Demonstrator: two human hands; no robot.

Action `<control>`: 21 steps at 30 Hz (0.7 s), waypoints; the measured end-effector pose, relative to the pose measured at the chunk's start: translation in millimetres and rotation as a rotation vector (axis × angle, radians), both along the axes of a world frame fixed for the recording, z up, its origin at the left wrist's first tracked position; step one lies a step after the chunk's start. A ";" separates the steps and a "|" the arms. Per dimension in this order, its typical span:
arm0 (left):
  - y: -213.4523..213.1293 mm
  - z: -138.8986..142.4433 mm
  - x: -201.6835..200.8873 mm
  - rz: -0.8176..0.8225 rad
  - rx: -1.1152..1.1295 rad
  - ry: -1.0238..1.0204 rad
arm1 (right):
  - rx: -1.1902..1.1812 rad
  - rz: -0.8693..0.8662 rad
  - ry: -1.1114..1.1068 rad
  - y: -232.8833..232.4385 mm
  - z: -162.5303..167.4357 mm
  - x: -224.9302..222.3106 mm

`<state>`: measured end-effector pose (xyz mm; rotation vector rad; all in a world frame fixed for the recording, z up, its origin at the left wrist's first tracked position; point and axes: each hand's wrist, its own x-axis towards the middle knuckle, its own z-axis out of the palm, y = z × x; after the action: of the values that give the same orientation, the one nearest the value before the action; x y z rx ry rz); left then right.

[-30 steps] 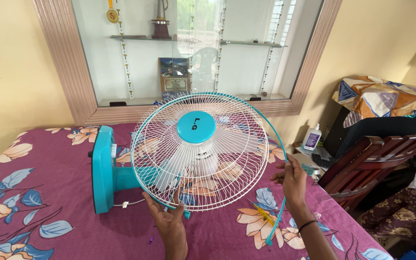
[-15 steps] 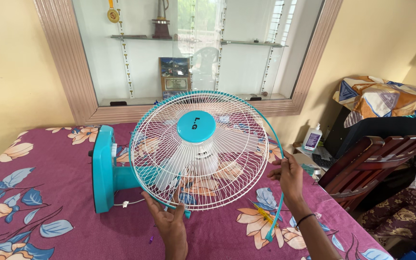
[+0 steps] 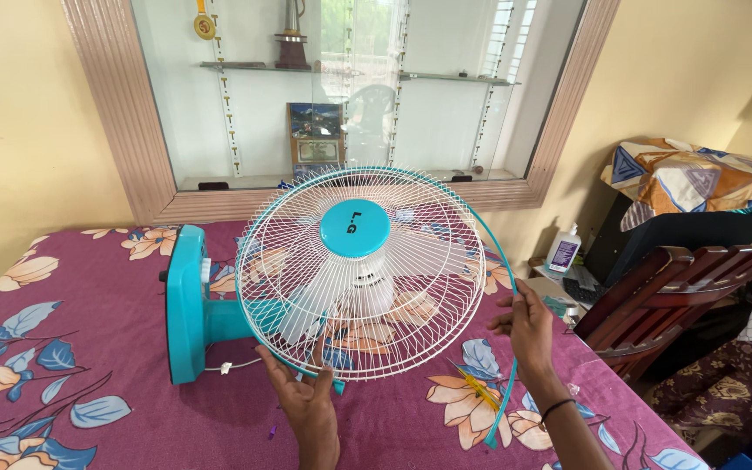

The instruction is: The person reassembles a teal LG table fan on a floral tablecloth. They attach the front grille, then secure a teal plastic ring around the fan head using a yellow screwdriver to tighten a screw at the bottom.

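Nearest the camera: left hand (image 3: 306, 396) reaches up from the bottom edge, fingers closed on the lower rim of the white wire grille (image 3: 360, 274), just at its lowest arc. A small teal clip sits at the rim beside the fingertips.

Right hand (image 3: 528, 326) is out to the right, fingers pinched on a thin teal rim band (image 3: 505, 261). The band has come loose on this side: it follows the top of the grille, then swings away from it, passes through the fingers and hangs down to the tablecloth (image 3: 89, 348), its free end near the bottom of the view. A dark band circles this wrist. The two hands are well apart, one at each side of the grille's lower half.

The table fan (image 3: 211, 318) lies on its side on the cloth (maroon, printed with large orange and blue flowers), its teal base (image 3: 183, 305) standing on edge to the left, grille facing the camera. A round teal cap (image 3: 354, 228) marks the grille's centre; pale blades show behind the wires. A short white cord lies by the base.

Right of the table: a dark wooden chair (image 3: 663, 296), a small white bottle (image 3: 563, 251), patterned fabric over a dark object.

Farthest: a glass-fronted wall cabinet (image 3: 341, 96) in a ribbed frame, with shelves and a framed picture inside.
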<state>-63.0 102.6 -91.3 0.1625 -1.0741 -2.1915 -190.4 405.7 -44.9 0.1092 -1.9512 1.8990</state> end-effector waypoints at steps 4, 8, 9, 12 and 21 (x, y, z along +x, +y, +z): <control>-0.9 -1.7 -0.2 0.013 -0.026 0.034 | 0.016 0.009 0.011 0.8 -1.6 0.8; -2.5 -4.1 -0.5 -0.005 -0.018 0.034 | 0.016 0.016 -0.030 -1.5 -2.5 3.8; -2.9 -4.2 -0.9 -0.006 -0.028 0.036 | 0.000 0.030 -0.025 -3.2 -2.8 4.9; -5.1 -4.3 0.4 -0.013 -0.051 0.037 | -0.013 0.055 -0.020 -7.5 -3.5 10.1; -9.2 0.3 2.7 -0.078 -0.052 0.025 | -0.030 0.061 -0.019 -10.3 -6.6 18.9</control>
<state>-60.2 93.4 -91.0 0.0715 -1.1399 -2.2262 -171.4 395.4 -51.5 0.1441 -1.9514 1.9743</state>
